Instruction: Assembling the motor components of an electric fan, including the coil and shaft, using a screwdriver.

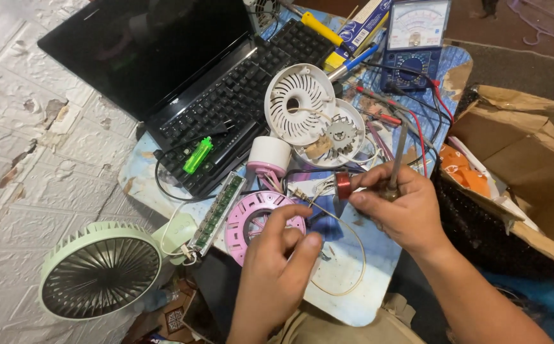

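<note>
R hand (pixel 399 207) fingers pinched on small copper coil (pixel 343 185) w/ tool; L hand (pixel 283 245) loosely curled, holding nothing clear, over pink fan housing (pixel 251 216).

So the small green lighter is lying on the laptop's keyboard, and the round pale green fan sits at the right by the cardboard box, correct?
Not quite. In the head view the small green lighter does lie on the black laptop's keyboard, but the round pale green fan sits at the lower left, beside the table on the white side, far from the brown cardboard box at the right.
</note>
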